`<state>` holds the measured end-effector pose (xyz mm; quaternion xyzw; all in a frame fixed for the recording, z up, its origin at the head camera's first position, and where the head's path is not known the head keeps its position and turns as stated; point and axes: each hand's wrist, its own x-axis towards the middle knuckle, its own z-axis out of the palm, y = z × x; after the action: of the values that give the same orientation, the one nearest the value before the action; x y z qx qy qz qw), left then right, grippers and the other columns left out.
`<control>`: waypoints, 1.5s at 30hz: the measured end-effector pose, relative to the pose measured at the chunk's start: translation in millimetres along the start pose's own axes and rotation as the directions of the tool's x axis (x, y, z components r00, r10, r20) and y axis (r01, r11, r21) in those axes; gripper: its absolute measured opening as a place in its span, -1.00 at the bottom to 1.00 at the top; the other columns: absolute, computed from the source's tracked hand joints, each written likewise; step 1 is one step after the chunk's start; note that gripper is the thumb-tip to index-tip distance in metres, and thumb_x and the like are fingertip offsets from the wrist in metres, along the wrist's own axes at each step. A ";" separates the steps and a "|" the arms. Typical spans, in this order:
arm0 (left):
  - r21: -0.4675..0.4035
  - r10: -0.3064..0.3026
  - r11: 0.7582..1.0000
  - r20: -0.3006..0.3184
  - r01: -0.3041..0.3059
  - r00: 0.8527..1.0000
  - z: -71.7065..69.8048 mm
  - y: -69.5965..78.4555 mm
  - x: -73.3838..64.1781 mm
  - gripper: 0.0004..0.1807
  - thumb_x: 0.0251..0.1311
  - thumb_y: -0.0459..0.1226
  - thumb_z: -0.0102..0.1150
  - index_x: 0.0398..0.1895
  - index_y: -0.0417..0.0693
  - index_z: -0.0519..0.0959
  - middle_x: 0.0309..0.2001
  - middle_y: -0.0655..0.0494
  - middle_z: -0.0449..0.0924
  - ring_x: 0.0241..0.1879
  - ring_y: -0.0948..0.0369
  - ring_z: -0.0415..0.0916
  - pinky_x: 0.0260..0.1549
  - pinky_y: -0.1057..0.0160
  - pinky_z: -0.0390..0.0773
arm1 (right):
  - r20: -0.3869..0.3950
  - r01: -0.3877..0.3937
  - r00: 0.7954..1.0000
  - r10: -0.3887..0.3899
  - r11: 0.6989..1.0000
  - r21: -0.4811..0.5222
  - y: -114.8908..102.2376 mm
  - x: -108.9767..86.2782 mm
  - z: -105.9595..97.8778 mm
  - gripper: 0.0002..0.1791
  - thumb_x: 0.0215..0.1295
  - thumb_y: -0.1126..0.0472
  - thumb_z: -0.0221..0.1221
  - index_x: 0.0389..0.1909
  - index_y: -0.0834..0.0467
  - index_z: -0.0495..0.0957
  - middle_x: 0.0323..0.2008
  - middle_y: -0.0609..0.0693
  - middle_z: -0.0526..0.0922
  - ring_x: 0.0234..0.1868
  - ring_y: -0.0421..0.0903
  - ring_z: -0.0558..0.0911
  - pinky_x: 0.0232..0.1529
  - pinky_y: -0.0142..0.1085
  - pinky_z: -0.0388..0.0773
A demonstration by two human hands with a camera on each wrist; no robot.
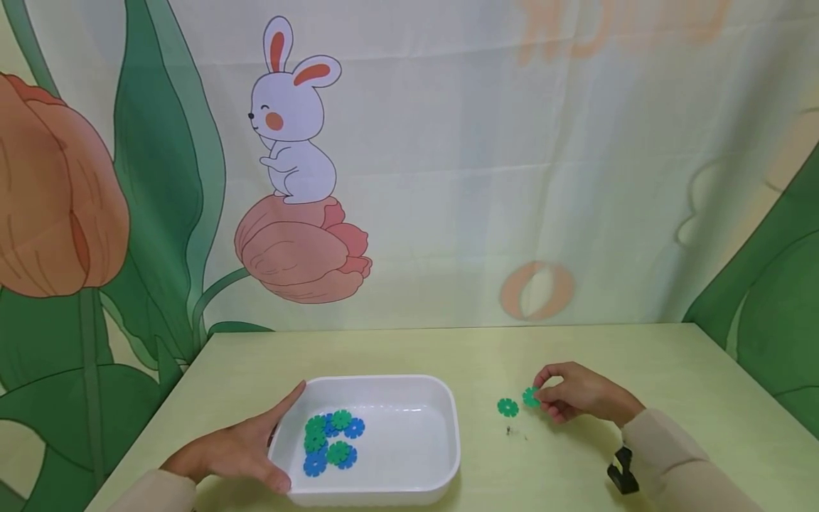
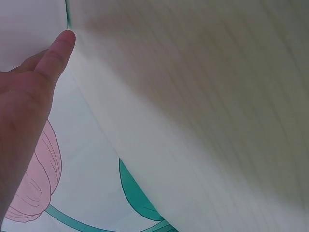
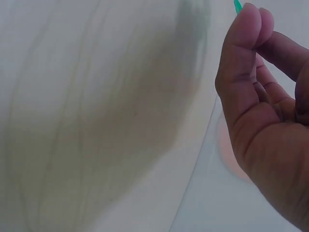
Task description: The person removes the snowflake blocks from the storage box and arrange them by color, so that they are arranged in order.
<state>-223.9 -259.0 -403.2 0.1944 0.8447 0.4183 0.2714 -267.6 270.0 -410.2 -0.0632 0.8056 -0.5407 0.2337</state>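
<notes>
My left hand (image 1: 237,444) holds the left side of a white plastic tray (image 1: 409,384) in the head view, thumb by the near corner and a finger by the far one. Several green (image 1: 339,453) and blue (image 1: 315,464) notched discs, snowflake-shaped building pieces, lie inside at the tray's left, some overlapping. To the right of the tray, my right hand (image 1: 579,391) pinches a green notched disc (image 1: 530,397) between thumb and fingertips. Only a sliver of green disc (image 3: 237,6) shows at the fingertips in the right wrist view. Another green notched disc (image 1: 508,407) is just left of it.
A pale yellow-green table (image 1: 486,348) bears the tray. Small dark specks (image 1: 508,430) show on it below the loose disc. Behind stands a printed curtain (image 1: 435,178) with a rabbit and flowers. A black clip-like piece (image 1: 623,471) sits by the right sleeve.
</notes>
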 end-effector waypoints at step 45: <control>-0.017 0.001 1.000 0.006 -0.001 1.000 0.2 -1.2 0.9 0.43 0.03 0.06 0.46 0.57 0.07 -0.54 0.53 -0.27 -0.19 0.26 -0.06 0.24 0.21 -0.20 0.39 | -0.170 -0.198 0.971 0.168 0.964 -0.178 2.3 3.4 12.6 -0.92 0.31 0.38 0.18 -0.29 0.27 0.44 -0.56 0.08 0.58 -0.63 -0.15 0.52 -0.52 -0.33 0.62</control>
<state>-224.6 -259.1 -404.5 0.1936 0.8402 0.4252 0.2753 -264.6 259.1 -417.2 0.0309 0.8723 -0.4392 0.2129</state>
